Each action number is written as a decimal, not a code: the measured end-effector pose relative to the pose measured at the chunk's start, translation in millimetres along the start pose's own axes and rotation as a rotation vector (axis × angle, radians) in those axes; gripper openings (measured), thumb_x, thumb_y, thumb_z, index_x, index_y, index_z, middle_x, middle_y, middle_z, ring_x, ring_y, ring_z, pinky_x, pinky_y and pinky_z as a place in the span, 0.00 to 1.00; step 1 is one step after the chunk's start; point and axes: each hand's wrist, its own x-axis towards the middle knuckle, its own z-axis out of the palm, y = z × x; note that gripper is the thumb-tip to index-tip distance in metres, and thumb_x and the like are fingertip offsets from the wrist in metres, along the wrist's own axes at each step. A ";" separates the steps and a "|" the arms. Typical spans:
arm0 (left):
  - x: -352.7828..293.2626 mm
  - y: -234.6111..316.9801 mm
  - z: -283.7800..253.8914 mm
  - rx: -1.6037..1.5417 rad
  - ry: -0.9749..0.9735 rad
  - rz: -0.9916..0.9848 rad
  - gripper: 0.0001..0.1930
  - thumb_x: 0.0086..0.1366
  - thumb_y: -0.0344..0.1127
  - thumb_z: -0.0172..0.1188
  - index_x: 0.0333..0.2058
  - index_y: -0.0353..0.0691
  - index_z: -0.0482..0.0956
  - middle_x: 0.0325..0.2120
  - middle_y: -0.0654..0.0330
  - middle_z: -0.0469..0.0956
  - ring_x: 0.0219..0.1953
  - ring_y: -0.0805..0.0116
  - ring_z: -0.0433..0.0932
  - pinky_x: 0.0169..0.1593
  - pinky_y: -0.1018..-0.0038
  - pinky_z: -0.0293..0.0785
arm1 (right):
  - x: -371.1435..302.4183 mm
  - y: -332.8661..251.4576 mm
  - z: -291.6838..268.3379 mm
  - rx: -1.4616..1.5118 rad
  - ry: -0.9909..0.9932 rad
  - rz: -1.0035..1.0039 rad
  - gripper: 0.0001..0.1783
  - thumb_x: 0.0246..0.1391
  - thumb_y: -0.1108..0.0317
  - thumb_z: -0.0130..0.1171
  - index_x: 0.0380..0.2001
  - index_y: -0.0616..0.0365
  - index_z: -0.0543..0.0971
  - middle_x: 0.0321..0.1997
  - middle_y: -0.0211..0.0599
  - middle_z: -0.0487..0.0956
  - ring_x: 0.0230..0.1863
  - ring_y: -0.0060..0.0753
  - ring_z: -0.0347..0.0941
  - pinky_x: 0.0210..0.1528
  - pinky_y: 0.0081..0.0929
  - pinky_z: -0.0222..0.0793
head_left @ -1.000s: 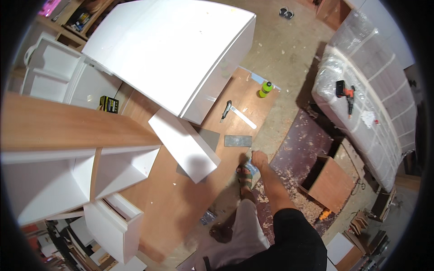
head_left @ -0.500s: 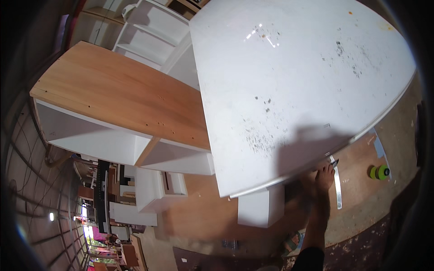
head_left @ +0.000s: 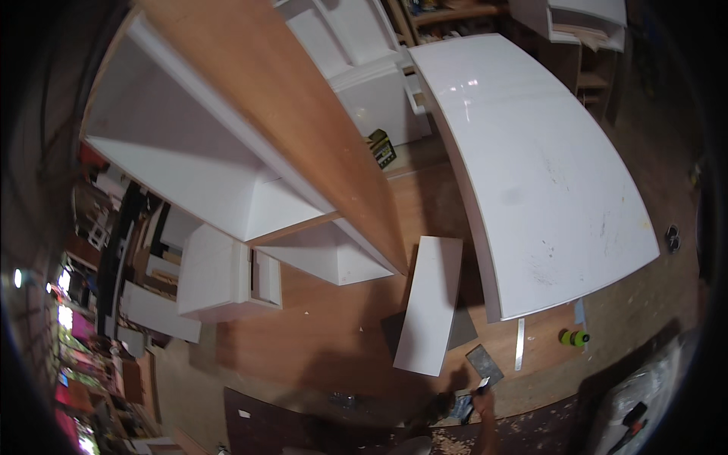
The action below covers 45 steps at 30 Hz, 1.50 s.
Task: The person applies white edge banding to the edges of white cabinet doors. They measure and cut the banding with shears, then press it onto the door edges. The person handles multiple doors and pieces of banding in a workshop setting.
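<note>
My right hand [head_left: 484, 406] reaches in low from the bottom edge, fingers closed round a small dark tool with a pale tip [head_left: 483, 384]; its kind is too small to tell. Just beyond the fingertips lies a grey rectangular slab [head_left: 484, 365]. A narrow, shiny pale strip [head_left: 520, 345] rests on the brown board to the right of it. Further left, a long white panel [head_left: 428, 307] slants across a dark grey sheet [head_left: 462, 327]. The large white-topped cabinet [head_left: 546, 174] stands beyond the strip. My left hand does not show.
A wood-topped white cabinet [head_left: 303, 106] with open compartments fills the left. A yellow-green and black container [head_left: 574, 337] sits near the right cabinet's corner. Wood shavings [head_left: 455, 440] litter the floor by my wrist. Plastic-wrapped material [head_left: 644, 394] lies at the lower right.
My right hand has left the white cabinet's near edge and drawn back, down beside the grey slab, still closed on the small tool. The view has shifted, revealing more around the cabinet.
</note>
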 end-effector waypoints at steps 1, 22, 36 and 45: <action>-3.0 -23.5 6.1 -0.038 0.009 0.003 0.19 0.76 0.42 0.44 0.52 0.34 0.76 0.41 0.41 0.81 0.44 0.41 0.81 0.49 0.52 0.75 | -29.7 -32.7 3.3 0.313 -0.107 0.127 0.21 0.57 0.65 0.68 0.49 0.65 0.74 0.35 0.43 0.82 0.37 0.47 0.82 0.40 0.46 0.77; -24.3 -423.4 47.8 -1.431 0.358 -0.182 0.25 0.78 0.53 0.45 0.50 0.34 0.78 0.28 0.47 0.81 0.35 0.50 0.83 0.42 0.58 0.76 | -520.9 -698.4 441.8 -0.006 -0.933 -0.196 0.18 0.70 0.53 0.56 0.42 0.60 0.76 0.18 0.32 0.71 0.12 0.26 0.66 0.14 0.29 0.66; 57.3 -498.0 -121.7 -1.611 0.501 -0.109 0.24 0.79 0.53 0.48 0.36 0.34 0.75 0.20 0.64 0.71 0.24 0.74 0.69 0.30 0.70 0.68 | -555.8 -860.8 623.8 0.193 -1.174 -0.212 0.10 0.70 0.60 0.53 0.45 0.54 0.71 0.21 0.28 0.68 0.14 0.23 0.63 0.16 0.29 0.64; 199.7 -582.7 -283.9 -1.587 0.446 -0.102 0.22 0.79 0.52 0.49 0.35 0.36 0.74 0.21 0.68 0.70 0.23 0.78 0.69 0.28 0.74 0.66 | -485.6 -1059.1 747.0 0.262 -1.148 -0.152 0.08 0.68 0.65 0.52 0.44 0.54 0.65 0.22 0.28 0.68 0.17 0.22 0.66 0.20 0.27 0.67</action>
